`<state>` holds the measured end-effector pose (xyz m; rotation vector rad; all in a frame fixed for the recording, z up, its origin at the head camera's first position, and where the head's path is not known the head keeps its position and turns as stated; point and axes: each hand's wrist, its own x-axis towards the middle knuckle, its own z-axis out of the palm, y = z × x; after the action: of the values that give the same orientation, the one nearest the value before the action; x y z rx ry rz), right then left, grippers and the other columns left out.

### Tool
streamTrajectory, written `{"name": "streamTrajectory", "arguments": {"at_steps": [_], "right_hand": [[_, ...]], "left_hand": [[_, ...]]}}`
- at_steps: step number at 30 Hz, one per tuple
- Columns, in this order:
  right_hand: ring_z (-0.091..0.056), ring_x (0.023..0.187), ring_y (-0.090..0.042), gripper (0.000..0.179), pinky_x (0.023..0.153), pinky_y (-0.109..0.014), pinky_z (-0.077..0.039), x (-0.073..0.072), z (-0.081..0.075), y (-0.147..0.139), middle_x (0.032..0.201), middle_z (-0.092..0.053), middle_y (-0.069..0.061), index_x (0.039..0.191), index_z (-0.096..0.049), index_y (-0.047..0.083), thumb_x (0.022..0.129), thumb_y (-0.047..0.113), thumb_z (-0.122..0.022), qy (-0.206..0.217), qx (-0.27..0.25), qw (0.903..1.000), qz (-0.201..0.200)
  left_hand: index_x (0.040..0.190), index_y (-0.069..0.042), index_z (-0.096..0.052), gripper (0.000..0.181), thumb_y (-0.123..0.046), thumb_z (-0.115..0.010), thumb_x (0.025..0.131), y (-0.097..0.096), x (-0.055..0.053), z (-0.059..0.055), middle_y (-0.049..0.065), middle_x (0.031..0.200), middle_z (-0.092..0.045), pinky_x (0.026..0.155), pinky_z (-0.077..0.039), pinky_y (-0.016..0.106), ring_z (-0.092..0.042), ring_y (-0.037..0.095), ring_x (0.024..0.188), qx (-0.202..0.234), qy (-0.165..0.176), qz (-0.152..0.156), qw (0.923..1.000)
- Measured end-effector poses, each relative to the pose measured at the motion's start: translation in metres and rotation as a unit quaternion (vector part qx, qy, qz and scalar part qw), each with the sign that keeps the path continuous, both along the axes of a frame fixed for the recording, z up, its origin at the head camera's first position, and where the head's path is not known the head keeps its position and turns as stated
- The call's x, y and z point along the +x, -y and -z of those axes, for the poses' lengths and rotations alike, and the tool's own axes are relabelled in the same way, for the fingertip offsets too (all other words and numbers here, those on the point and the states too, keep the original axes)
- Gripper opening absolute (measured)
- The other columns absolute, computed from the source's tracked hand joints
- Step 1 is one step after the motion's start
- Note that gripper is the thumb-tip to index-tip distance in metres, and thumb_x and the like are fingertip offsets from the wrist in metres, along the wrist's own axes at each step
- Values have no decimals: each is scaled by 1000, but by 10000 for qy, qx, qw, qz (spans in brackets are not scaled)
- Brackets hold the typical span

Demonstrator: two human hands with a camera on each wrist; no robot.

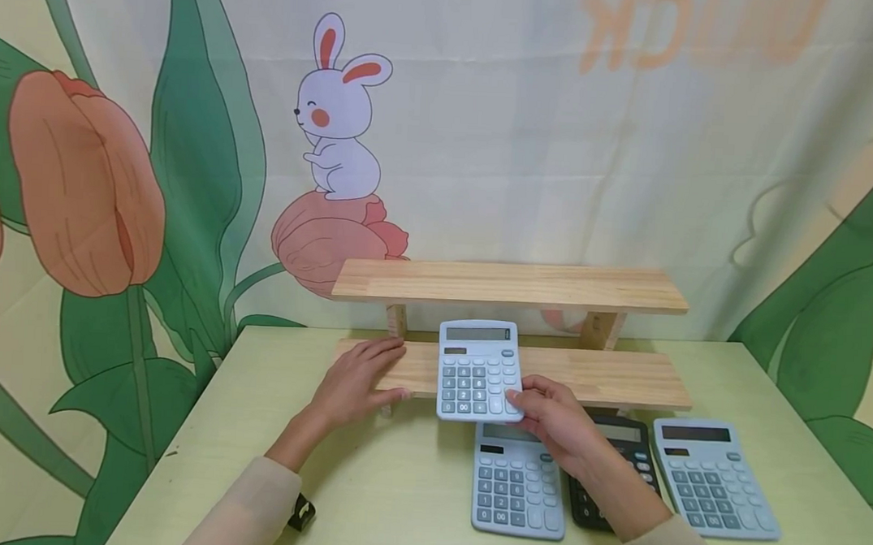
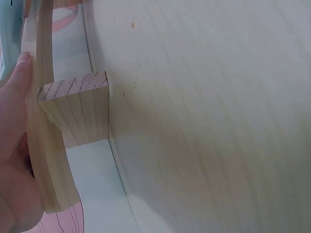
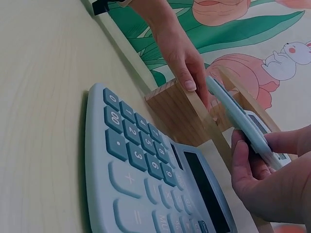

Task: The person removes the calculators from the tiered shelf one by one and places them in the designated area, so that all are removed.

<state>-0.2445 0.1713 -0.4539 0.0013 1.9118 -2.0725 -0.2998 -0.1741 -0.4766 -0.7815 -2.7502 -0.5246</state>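
My right hand [image 1: 556, 416] grips a pale blue calculator [image 1: 479, 372] by its lower right edge, thumb on the front, tilted up at the lower shelf [image 1: 607, 376]. In the right wrist view, the held calculator [image 3: 233, 114] appears nearly edge-on. Part of another pale panel with a display [image 3: 256, 121] shows behind it, mostly hidden. My left hand [image 1: 358, 383] rests on the left end of the lower wooden shelf, fingers stretched over its top and thumb along the front edge. The left wrist view shows that thumb against the board [image 2: 51, 165].
An upper wooden shelf [image 1: 509, 284] spans above the lower one. On the table in front lie a pale blue calculator [image 1: 518, 491], a black calculator [image 1: 591, 495] partly under my right arm, and another pale blue calculator [image 1: 720, 480]. A printed curtain [image 1: 486, 145] hangs behind.
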Motion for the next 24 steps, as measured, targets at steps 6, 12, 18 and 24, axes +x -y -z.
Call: {"name": "streamTrajectory", "arguments": {"at_steps": [6, 12, 18, 24], "right_hand": [[-69, 106, -25, 37, 96, -31, -58, 3, 0, -2, 123, -72, -13, 138, -56, -2, 106, 15, -65, -23, 228, 9997, -122], [-71, 105, -25, 37, 95, -34, -57, 10, 1, -3, 120, -75, -12, 135, -57, -1, 104, 15, -68, -11, 405, 9988, -259], [-71, 103, -26, 39, 93, -35, -57, 21, 6, -3, 118, -74, -13, 135, -57, -1, 103, 17, -71, -57, 510, 9973, -531], [-73, 99, -26, 35, 89, -33, -57, 28, 11, 2, 112, -75, -13, 128, -57, 1, 101, 18, -73, -21, 491, 9961, -733]], "left_hand": [[153, -9, -57, 78, -54, -78, 93, 0, -1, 1, 7, 163, -48, 121, -36, 58, -42, 34, 150, -33, -22, -11, 10000], [154, -10, -57, 78, -55, -77, 94, 0, -1, 1, 6, 164, -47, 121, -35, 58, -42, 34, 151, -38, 43, -36, 10000], [154, -10, -56, 78, -56, -76, 94, 0, -1, 1, 5, 165, -46, 122, -34, 58, -40, 33, 152, -50, 37, -60, 10000], [154, -10, -56, 78, -57, -75, 95, -1, -1, 2, 5, 164, -47, 122, -34, 59, -40, 34, 152, -44, 43, -58, 10000]]}}
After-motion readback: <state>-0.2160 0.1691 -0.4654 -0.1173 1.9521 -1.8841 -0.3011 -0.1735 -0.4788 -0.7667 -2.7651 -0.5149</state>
